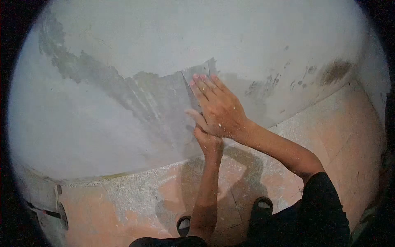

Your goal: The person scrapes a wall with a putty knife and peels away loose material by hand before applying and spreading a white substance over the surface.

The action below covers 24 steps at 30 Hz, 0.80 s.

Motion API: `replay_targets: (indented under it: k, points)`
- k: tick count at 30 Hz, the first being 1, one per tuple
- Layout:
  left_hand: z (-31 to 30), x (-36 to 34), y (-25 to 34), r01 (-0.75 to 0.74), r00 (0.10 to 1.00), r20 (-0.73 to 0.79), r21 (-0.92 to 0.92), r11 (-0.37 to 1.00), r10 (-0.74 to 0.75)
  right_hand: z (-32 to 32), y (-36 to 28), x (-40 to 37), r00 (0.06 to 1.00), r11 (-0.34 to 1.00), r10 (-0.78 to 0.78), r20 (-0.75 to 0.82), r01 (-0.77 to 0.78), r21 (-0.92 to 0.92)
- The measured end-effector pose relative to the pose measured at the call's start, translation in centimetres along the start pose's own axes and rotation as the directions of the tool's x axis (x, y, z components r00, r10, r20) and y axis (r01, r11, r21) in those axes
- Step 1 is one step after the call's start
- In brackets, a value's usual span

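A putty knife (pixel 196 70) with a wide, thin grey blade lies against the white wall (pixel 135 37), its broad edge upward on a grey, scraped-looking patch. My right hand (pixel 220 105) rests flat over the blade, fingers together and stretched upward, thumb out to the left. Below and partly behind it, my left hand (pixel 210 142) is closed at the handle end of the putty knife. The handle and most of my left fingers are hidden by the right hand. Small pale flecks dot the back of my right hand.
Grey patches (pixel 111 82) run across the wall, with a dark brown stain (pixel 336 72) at right. The floor (pixel 94 214) is orange-toned and strewn with white residue along the wall's base. My dark-sandalled feet (pixel 262 203) stand close by. A dark object with a rounded edge (pixel 62 216) is at lower left.
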<state>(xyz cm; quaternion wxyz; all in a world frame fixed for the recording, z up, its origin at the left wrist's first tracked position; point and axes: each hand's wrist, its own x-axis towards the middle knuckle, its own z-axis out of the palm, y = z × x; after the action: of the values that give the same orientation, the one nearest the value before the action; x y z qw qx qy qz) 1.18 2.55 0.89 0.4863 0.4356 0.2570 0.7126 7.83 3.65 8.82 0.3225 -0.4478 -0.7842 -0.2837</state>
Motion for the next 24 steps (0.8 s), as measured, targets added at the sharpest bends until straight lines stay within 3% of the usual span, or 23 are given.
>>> replay_targets:
  k: [2, 3, 4, 6, 11, 13, 14, 15, 16, 17, 18, 19, 20, 22, 23, 24]
  points:
    - [0.3, -0.3, 0.4, -0.017, 0.999, -0.03, 0.003, 1.0, 0.017, -0.2, -0.5, -0.1, 0.998, 0.997, 0.068, 0.015, -0.069, 0.022]
    - [0.4, -0.6, -0.6, 0.055, 0.982, -0.183, 0.032, 0.998, -0.048, 0.0, -0.5, -0.5, 0.998, 0.998, 0.058, 0.007, -0.058, 0.024]
    - [0.2, -0.7, -0.7, 0.054, 0.983, -0.177, 0.028, 0.998, -0.048, 0.0, -0.2, -0.2, 0.999, 1.0, 0.028, -0.024, -0.027, 0.011]
    - [-0.1, -0.2, 0.3, 0.139, 0.99, -0.018, 0.028, 0.99, -0.139, -0.6, 0.5, 0.6, 1.0, 1.0, 0.009, -0.025, -0.009, 0.016]
    - [-0.2, -1.5, -0.8, -0.02, 0.996, 0.089, 0.02, 1.0, 0.019, -1.2, 0.1, 0.3, 0.999, 0.997, 0.044, -0.021, -0.042, 0.068]
    - [-1.1, -2.1, -1.2, -0.088, 0.993, 0.077, 0.016, 0.996, 0.087, -1.0, 0.1, -1.4, 0.982, 0.922, 0.187, 0.033, -0.188, 0.338]
    - [-2.3, -2.8, -1.8, 0.096, 0.994, 0.043, 0.031, 0.995, -0.097, -1.0, -0.1, -2.1, 0.983, 0.924, 0.18, 0.025, -0.178, 0.338]
    - [-2.8, -3.0, -2.2, 0.283, 0.959, 0.005, 0.038, 0.958, -0.283, -1.0, -0.2, -3.2, 0.928, 0.813, 0.36, 0.098, -0.363, 0.456]
    - [-2.8, -2.7, -2.2, 0.282, 0.959, 0.002, 0.036, 0.959, -0.282, -0.9, -0.3, -4.3, 0.835, 0.65, 0.514, 0.197, -0.529, 0.546]
    - [-2.8, -2.6, -1.9, 0.202, 0.979, 0.004, 0.071, 0.977, -0.203, -0.6, -0.6, -5.4, 0.835, 0.65, 0.512, 0.203, -0.531, 0.544]
    - [-2.9, -2.6, -1.6, 0.126, 0.992, 0.006, 0.105, 0.986, -0.128, -0.2, -0.8, -6.7, 0.772, 0.526, 0.524, 0.36, -0.626, 0.577]
    - [-3.3, -2.4, -0.7, 0.149, 0.987, 0.028, 0.203, 0.968, -0.158, 0.2, -1.1, -7.9, 0.692, 0.39, 0.509, 0.512, -0.715, 0.58]
    - [-3.3, -2.4, -0.8, 0.157, 0.986, 0.015, 0.201, 0.967, -0.164, 0.5, -1.2, -9.0, 0.689, 0.39, 0.501, 0.523, -0.72, 0.574]
    - [-3.1, -2.1, -0.9, 0.147, 0.986, 0.028, 0.346, 0.927, -0.166, 1.1, -1.4, -10.8, 0.517, 0.074, 0.291, 0.805, -0.851, 0.52]
    - [-2.8, -1.9, -0.9, 0.042, 0.992, 0.097, 0.357, 0.933, -0.082, 1.8, -1.7, -11.6, 0.603, 0.051, 0.295, 0.741, -0.785, 0.618]
    - [-2.9, -1.9, -1.2, 0.04, 0.992, 0.097, 0.354, 0.934, -0.079, 1.9, -1.8, -11.8, 0.605, 0.055, 0.294, 0.74, -0.784, 0.619]
